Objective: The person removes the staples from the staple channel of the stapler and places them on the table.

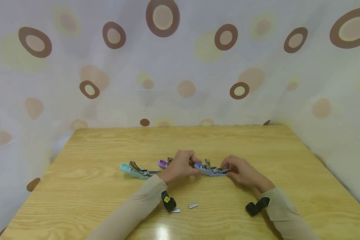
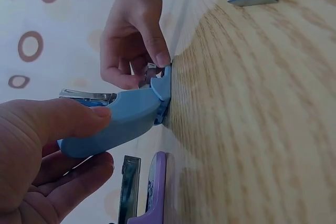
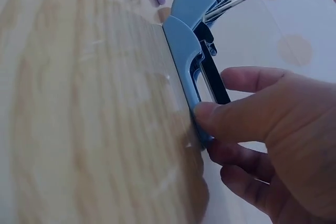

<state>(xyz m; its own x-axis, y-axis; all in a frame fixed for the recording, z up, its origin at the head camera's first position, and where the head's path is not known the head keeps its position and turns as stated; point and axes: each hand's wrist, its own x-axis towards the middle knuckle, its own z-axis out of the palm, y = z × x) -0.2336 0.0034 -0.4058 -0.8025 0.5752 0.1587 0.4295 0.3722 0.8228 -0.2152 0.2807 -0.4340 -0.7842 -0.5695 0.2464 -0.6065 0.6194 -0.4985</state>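
Observation:
A blue stapler (image 1: 209, 170) lies opened out on the table, its cover swung back and its metal magazine showing. My left hand (image 1: 183, 165) grips the cover end between thumb and fingers, as the blue cover (image 2: 126, 116) in the left wrist view shows. At the other end my right hand (image 1: 241, 170) pinches the base, its thumb on the blue edge and the fingers behind; the dark staple channel (image 3: 214, 80) runs beside them. A purple stapler (image 1: 163, 163), also opened, stands partly hidden behind my left hand. Farther left lies an opened turquoise stapler (image 1: 135, 171).
Two small strips of staples lie nearer the front on the wooden table (image 1: 216, 220): one strip (image 1: 193, 205) in the open, another strip (image 1: 176, 210) partly behind the left wrist camera. A patterned cloth (image 1: 168, 106) hangs behind the table and along its sides.

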